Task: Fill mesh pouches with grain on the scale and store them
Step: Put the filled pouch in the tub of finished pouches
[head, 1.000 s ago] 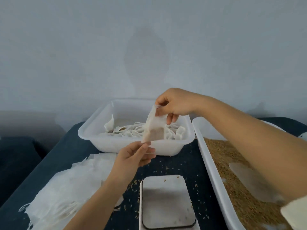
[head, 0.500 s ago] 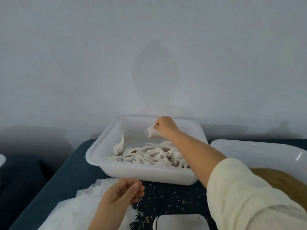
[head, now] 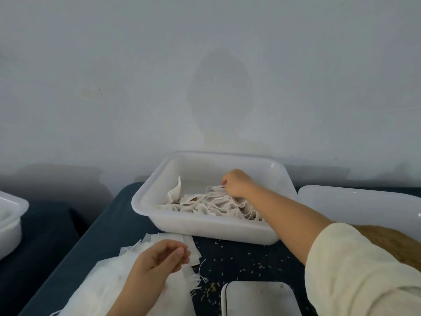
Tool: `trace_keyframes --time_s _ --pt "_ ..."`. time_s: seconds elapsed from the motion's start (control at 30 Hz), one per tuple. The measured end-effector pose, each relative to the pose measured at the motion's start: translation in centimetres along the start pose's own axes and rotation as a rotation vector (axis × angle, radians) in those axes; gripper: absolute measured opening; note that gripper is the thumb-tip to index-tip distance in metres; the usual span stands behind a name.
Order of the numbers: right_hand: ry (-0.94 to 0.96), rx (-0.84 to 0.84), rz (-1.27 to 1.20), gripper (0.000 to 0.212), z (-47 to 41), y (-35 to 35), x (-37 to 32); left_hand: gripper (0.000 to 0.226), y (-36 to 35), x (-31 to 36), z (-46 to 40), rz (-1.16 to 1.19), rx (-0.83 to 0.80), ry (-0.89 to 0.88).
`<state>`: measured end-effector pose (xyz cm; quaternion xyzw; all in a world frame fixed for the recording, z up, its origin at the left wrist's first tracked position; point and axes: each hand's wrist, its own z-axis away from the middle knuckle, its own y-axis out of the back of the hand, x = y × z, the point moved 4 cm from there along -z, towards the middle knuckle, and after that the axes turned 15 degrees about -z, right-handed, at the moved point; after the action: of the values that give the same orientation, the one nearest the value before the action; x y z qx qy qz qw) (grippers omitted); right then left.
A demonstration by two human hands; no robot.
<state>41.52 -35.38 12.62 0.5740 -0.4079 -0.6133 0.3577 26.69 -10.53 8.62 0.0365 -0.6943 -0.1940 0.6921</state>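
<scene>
A white plastic bin [head: 159, 215] stands at the back of the dark table and holds several filled mesh pouches [head: 218, 205]. My right hand [head: 237, 184] reaches into the bin and pinches the top edge of a pouch lying on the heap. My left hand [head: 161, 258] hovers over a pile of empty mesh pouches [head: 109, 281] at the front left, fingers loosely curled and holding nothing. The white scale [head: 257, 299] sits at the bottom edge, with nothing on its plate.
A large white tray [head: 355, 201] with brown grain [head: 396, 242] stands at the right, partly behind my sleeve. Loose grains [head: 248, 261] are scattered on the dark table between bin and scale. Another white bin [head: 11, 220] sits at the far left. A grey wall rises behind.
My right hand carried the filled pouch away from my left hand into the back bin and lowered it onto the heap. My left hand let go and sank toward the empty pouches.
</scene>
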Motion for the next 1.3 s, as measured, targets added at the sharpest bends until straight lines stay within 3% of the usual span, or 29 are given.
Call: trace_keyframes --time_s 0.27,0.37,0.47,0.57,0.7,0.77,0.9,1.0,1.13,1.3 --pt "0.252 0.023 -0.287 0.028 8.2 1.7 -6.1 0.014 0.3 0.1 2.8 0.017 0.099 0.039" --pt "0.355 -0.078 -0.299 0.026 12.4 0.1 -8.6 0.016 1.6 -0.4 4.0 -0.059 0.226 0.025" --pt "0.382 -0.259 -0.211 0.027 15.8 -2.8 -10.1 0.02 2.6 -0.9 5.4 -0.329 0.293 -0.064" --pt "0.357 -0.407 -0.135 0.044 18.0 -5.4 -10.7 0.02 3.4 -1.6 6.8 -0.536 0.305 -0.142" --pt "0.432 -0.556 0.127 0.086 20.2 -9.1 -11.0 0.018 4.5 -2.6 8.3 -0.584 0.318 -0.15" --pt "0.461 -0.551 0.227 0.095 21.0 -10.6 -11.0 0.019 5.0 -3.0 8.9 -0.583 0.329 -0.144" --pt "0.491 -0.503 0.241 0.05 21.2 -10.9 -11.3 0.019 5.7 -3.5 9.8 -0.545 0.315 -0.131" --pt "0.482 -0.48 0.086 0.028 21.3 -9.6 -11.5 0.021 5.9 -3.4 10.3 -0.528 0.306 -0.135" --pt "0.534 -0.375 0.07 0.02 21.0 -7.9 -11.6 0.02 5.7 -3.2 10.4 -0.519 0.28 -0.142" --pt "0.396 -0.347 -0.092 0.031 20.2 -6.5 -11.3 0.024 5.0 -2.6 10.3 -0.529 0.249 -0.187"
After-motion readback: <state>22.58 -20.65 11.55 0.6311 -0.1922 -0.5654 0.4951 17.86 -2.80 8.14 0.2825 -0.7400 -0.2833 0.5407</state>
